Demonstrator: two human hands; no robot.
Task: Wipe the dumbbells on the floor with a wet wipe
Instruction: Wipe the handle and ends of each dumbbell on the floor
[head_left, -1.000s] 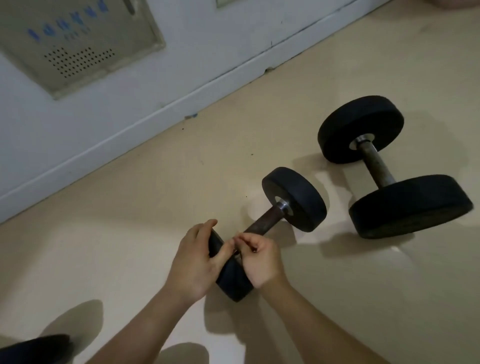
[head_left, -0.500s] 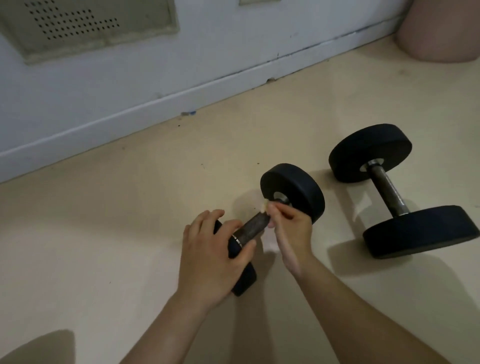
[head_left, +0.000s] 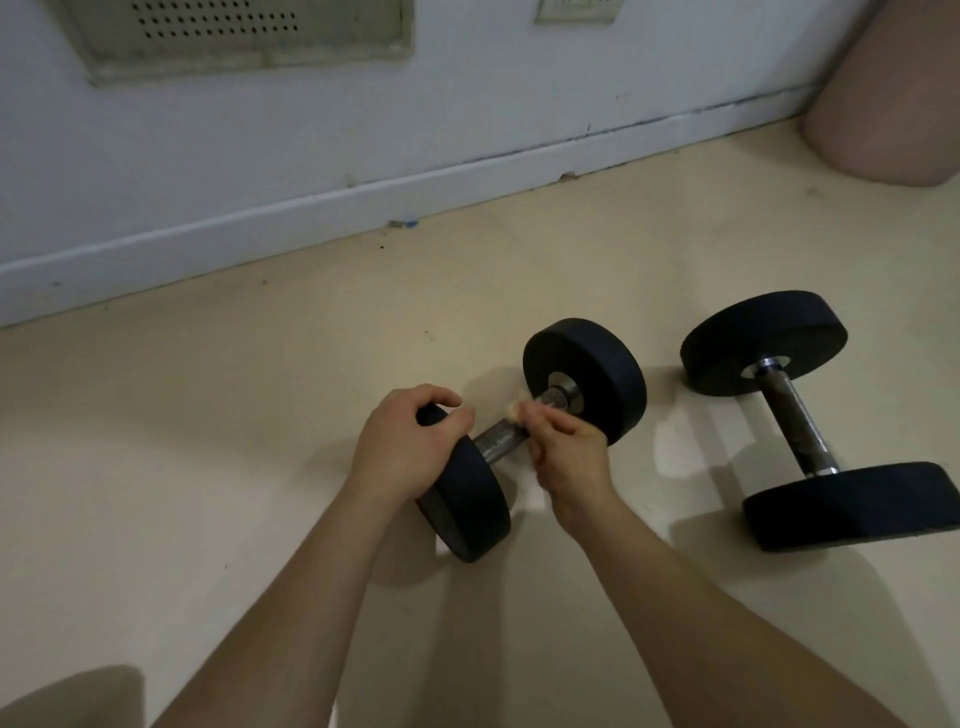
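Observation:
A small black dumbbell (head_left: 584, 379) lies on the beige floor in the middle of the view, its metal handle running from lower left to upper right. My left hand (head_left: 405, 441) grips the rim of its near weight plate, fingers curled over the top. My right hand (head_left: 566, 447) pinches a small crumpled wet wipe (head_left: 515, 409) against the handle close to the far plate. A bigger black dumbbell (head_left: 800, 421) lies on the floor to the right, apart from both hands.
A white wall with a skirting board (head_left: 311, 208) runs behind the dumbbells, with a vented panel (head_left: 234, 31) high on it. A pink rounded object (head_left: 893, 104) stands on the floor at the top right. Bare floor lies to the left.
My right hand has slid the wipe along the handle from the near plate toward the far plate. My left hand stays on the near plate. The camera has tilted up.

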